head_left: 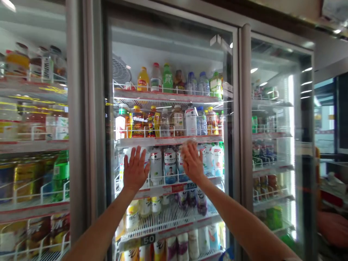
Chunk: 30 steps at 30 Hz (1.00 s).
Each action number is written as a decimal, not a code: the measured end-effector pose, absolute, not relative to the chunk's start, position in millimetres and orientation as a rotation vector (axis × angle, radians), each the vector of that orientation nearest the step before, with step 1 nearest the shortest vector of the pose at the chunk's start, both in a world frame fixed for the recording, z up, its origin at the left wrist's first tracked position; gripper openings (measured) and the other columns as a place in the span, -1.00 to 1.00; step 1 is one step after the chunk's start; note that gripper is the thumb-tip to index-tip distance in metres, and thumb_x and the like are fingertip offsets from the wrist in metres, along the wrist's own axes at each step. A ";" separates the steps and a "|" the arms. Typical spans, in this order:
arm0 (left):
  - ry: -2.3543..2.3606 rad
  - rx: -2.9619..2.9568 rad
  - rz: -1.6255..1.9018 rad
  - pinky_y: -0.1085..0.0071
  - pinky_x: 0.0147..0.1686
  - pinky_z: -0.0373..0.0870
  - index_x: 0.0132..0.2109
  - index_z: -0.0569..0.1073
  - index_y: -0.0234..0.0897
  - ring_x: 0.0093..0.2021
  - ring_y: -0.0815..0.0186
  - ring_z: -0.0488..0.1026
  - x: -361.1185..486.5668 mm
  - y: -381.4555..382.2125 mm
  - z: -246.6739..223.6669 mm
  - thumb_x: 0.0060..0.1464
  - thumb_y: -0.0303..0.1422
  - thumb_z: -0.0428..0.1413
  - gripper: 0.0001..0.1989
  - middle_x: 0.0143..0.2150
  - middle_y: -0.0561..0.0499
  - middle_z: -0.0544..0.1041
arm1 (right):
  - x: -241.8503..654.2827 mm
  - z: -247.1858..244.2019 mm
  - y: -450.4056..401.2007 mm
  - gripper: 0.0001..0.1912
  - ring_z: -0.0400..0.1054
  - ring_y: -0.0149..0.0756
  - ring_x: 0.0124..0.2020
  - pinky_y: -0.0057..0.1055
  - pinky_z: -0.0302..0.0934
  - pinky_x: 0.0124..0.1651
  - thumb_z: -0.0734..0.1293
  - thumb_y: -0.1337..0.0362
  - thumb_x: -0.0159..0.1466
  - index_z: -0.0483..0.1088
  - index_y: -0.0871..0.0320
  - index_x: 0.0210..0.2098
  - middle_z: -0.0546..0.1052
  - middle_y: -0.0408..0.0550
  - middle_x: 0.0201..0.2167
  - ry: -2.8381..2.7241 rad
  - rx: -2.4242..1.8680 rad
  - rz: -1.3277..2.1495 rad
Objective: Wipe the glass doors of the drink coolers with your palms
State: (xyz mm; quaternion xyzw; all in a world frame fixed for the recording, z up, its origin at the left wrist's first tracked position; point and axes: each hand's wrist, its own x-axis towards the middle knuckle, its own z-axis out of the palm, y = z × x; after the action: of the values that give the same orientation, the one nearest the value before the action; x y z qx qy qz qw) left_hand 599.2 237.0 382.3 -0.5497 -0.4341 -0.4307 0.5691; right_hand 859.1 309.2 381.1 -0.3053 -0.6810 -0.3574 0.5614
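Note:
Both arms reach up in front of the middle glass door (168,47) of a drinks cooler. My left hand (135,168) is raised with its fingers spread, palm toward the glass, and holds nothing. Higher and to the right, my right hand (192,161) has a crumpled pale cloth (186,146) under its fingers, held against the door. Part of the cloth is hidden by the hand and blurred. Behind the glass, between the hands, stand white-capped bottles (170,165) on a wire shelf.
Shelves of bottles show behind the left door (32,87) and the right door (274,61). Metal frames (89,119) separate the doors. A price label (149,239) reading 50 hangs on a low shelf. Blurred items lie at the far right.

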 end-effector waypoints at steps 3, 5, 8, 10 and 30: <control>-1.032 -1.284 -1.006 0.11 0.31 -0.19 0.35 -0.19 -0.20 0.37 0.23 -0.16 600.4 237.4 380.5 0.18 -0.31 -0.03 -0.31 0.34 -0.16 0.05 | 865.9 376.5 308.2 -0.46 -0.03 -0.18 0.32 -0.01 -0.27 0.31 0.10 0.27 0.30 0.06 0.04 0.28 0.24 0.04 0.24 -1.691 -0.649 -0.942; -1.042 -1.279 -1.013 0.11 0.32 -0.22 0.35 -0.19 -0.21 0.37 0.24 -0.18 601.6 238.2 378.5 0.18 -0.33 -0.03 -0.31 0.34 -0.16 0.05 | 882.0 382.8 317.9 -0.44 0.00 -0.10 0.30 0.08 -0.21 0.27 0.08 0.25 0.31 0.01 0.11 0.30 0.22 0.15 0.24 -1.423 -0.806 -0.837; -1.050 -1.281 -1.032 0.12 0.33 -0.28 0.35 -0.17 -0.23 0.38 0.25 -0.21 603.1 239.4 376.5 0.17 -0.34 -0.03 -0.31 0.34 -0.16 0.04 | 885.7 388.3 324.6 -0.41 -0.05 0.00 0.32 0.14 -0.16 0.22 0.06 0.24 0.32 -0.05 0.20 0.32 0.18 0.26 0.25 -1.184 -0.935 -0.704; -1.044 -1.283 -1.039 0.13 0.33 -0.29 0.35 -0.15 -0.23 0.38 0.26 -0.22 603.2 239.6 376.2 0.17 -0.34 -0.02 -0.32 0.34 -0.16 0.05 | 871.0 380.8 316.3 -0.41 -0.08 -0.05 0.33 0.08 -0.21 0.26 0.07 0.26 0.31 -0.04 0.18 0.32 0.20 0.21 0.25 -1.368 -0.839 -0.785; -1.017 -1.312 -0.984 0.13 0.33 -0.27 0.35 -0.17 -0.27 0.38 0.24 -0.23 599.9 235.1 375.5 0.17 -0.36 -0.04 -0.32 0.34 -0.19 0.06 | 837.0 405.5 306.9 -0.40 -0.09 -0.17 0.33 -0.02 -0.32 0.32 0.11 0.28 0.31 -0.06 0.10 0.32 0.22 0.05 0.26 -1.639 -0.593 -0.984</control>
State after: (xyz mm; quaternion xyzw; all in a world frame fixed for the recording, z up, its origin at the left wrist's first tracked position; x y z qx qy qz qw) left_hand 599.9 235.1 375.5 -0.5587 -0.4331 -0.4191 0.5698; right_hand 837.0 306.9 405.5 -0.2495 -0.6893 -0.4138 0.5398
